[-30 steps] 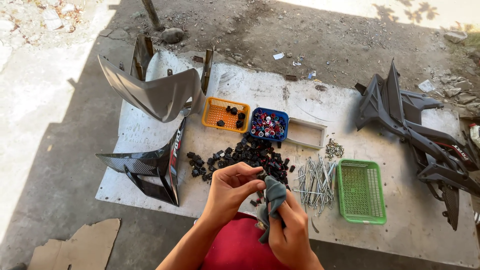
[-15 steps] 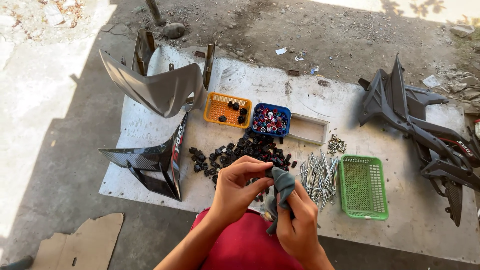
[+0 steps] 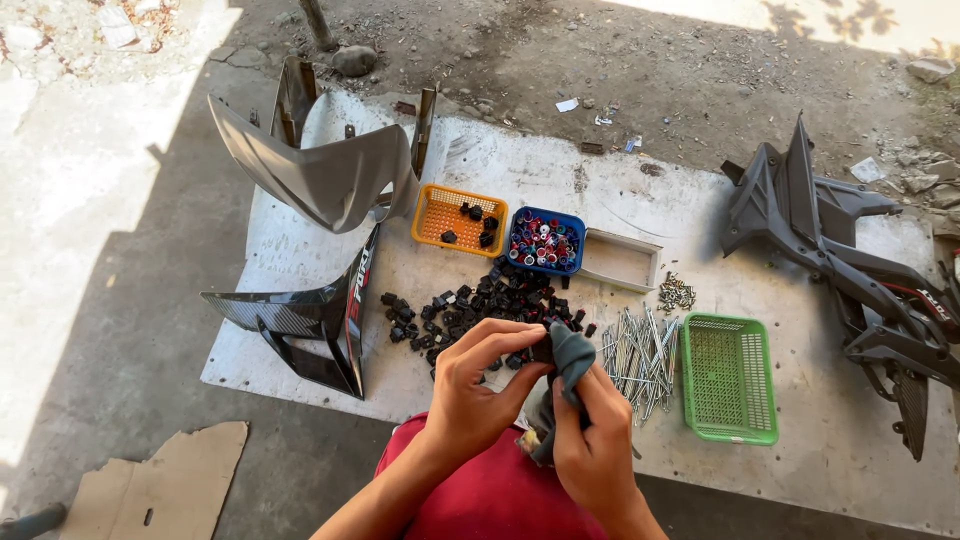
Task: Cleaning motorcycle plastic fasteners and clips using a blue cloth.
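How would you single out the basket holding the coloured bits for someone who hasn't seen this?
On the white board on the ground, three small baskets sit beyond the hands. It is the blue basket in the back row, between the orange basket and an open grey tray. It alone holds red, white and blue pieces.

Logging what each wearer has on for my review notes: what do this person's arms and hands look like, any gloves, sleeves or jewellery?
Both the left hand and the right hand are bare: no gloves, and no rings or watch that I can see. The forearms are uncovered as far as the frame shows, with no sleeves in view. Below them is a red garment.
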